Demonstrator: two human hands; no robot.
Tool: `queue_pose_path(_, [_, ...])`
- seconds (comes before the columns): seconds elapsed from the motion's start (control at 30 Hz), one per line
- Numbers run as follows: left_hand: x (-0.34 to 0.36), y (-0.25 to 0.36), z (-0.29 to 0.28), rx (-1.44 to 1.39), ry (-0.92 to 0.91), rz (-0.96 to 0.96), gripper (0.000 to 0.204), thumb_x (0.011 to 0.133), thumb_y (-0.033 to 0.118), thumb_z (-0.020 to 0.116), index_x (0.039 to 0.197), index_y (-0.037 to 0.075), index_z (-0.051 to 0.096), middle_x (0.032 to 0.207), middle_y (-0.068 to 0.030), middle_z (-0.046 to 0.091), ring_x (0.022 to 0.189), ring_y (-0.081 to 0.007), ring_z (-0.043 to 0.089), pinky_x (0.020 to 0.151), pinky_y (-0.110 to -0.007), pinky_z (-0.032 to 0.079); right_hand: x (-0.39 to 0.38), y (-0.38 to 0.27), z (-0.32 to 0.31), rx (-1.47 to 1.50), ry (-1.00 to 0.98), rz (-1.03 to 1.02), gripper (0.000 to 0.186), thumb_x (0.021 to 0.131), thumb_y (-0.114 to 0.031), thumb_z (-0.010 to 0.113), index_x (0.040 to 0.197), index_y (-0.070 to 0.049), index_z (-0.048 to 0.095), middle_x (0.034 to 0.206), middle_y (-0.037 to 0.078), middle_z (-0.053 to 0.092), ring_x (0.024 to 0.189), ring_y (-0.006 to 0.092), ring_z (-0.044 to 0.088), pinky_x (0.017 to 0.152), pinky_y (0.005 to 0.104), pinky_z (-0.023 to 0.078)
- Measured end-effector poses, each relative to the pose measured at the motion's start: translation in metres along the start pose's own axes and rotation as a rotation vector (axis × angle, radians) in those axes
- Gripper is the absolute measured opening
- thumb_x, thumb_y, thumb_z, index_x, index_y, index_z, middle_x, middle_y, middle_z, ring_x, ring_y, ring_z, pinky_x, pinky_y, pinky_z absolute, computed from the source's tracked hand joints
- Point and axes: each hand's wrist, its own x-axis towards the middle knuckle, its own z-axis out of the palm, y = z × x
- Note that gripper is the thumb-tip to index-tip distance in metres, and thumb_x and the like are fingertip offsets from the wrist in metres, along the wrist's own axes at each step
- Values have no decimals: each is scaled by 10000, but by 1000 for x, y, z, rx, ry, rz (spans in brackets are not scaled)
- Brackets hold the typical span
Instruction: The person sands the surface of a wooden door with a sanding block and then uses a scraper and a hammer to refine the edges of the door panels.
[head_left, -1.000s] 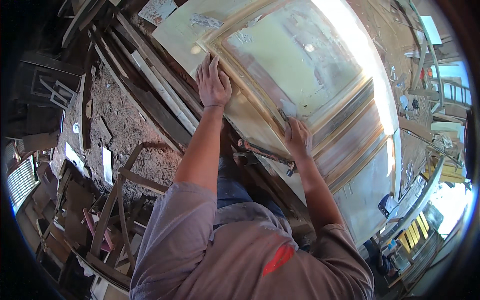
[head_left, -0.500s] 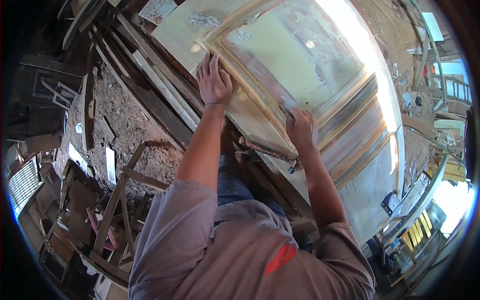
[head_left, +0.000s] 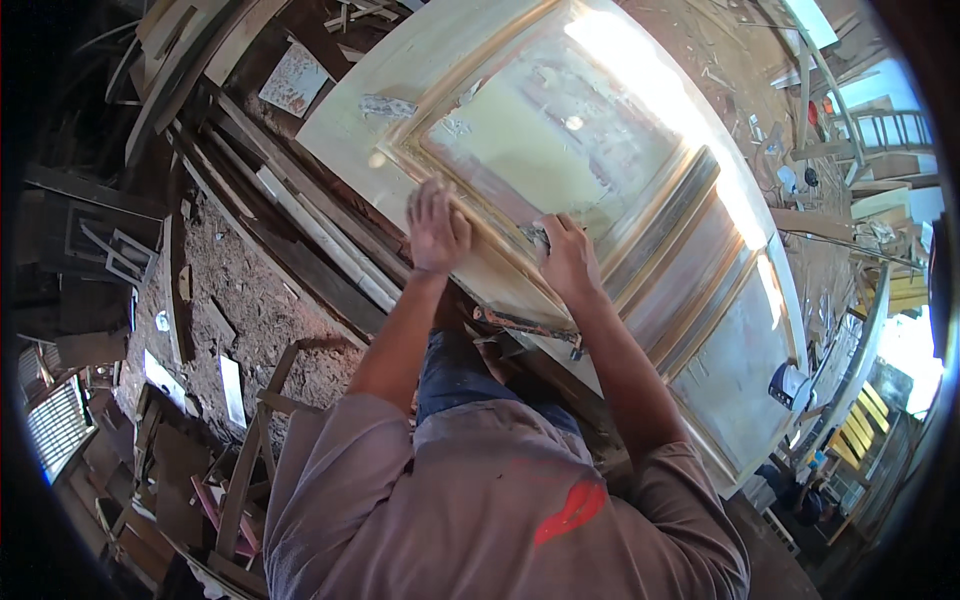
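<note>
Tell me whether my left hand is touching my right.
Apart: the head view shows a strip of panelled door between left hand and right hand.

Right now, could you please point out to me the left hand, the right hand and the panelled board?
Left hand (head_left: 437, 238): head view, on the back of the hand.
Right hand (head_left: 571, 262): head view, on the back of the hand.
Panelled board (head_left: 545, 160): head view, on its pale inner panel.
</note>
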Motion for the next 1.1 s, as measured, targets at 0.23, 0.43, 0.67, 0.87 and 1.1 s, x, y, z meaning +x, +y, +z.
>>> queue_pose_path(0.23, [-53, 46, -18, -68, -158, -119, 500, 1003, 217, 625, 1458, 11, 605, 1526, -270, 576, 1422, -481, 531, 1215, -611, 391, -5, 5, 13, 33, 48, -36, 184, 956, -50, 706, 1139, -76, 707, 1080, 191, 752, 1039, 439, 724, 913, 522, 577])
queue_pose_path(0.43, [-84, 40, -32, -167, -229, -113, 416, 1010, 207, 638, 1385, 27, 644, 1508, -249, 594, 1417, -465, 539, 1221, -615, 377, 3, 9, 16, 58, -13, 40, 182, 974, -70, 708, 1155, -86, 720, 1090, 198, 770, 1054, 435, 731, 917, 517, 575])
queue_pose_path(0.67, [-33, -22, -24, 83, 110, -313, 504, 1039, 267, 662, 1421, -47, 566, 1531, -316, 533, 1461, -496, 485, 1218, -635, 354, 26, -9, 21, 83, -34, 38, 169, 984, -68, 706, 1153, -77, 713, 1055, 193, 770, 1028, 442, 731, 884, 525, 582])
queue_pose_path(0.87, [6, -62, -15, 181, 192, -522, 633, 1049, 242, 667, 1536, -77, 420, 1616, -358, 424, 1556, -518, 381, 1259, -628, 325, 33, -12, 25, 217, -23, 30, 203, 993, -86, 757, 1192, -52, 738, 1061, 192, 786, 990, 362, 775, 876, 454, 606])
queue_pose_path(1.1, [37, -61, 3, 197, 143, -741, 698, 1067, 238, 644, 1627, -41, 336, 1716, -382, 251, 1605, -519, 293, 1305, -609, 289, 71, 51, 42, 911, 368, 584, 178, 1007, -64, 796, 1151, 10, 722, 997, 71, 773, 863, 151, 739, 784, 331, 627])
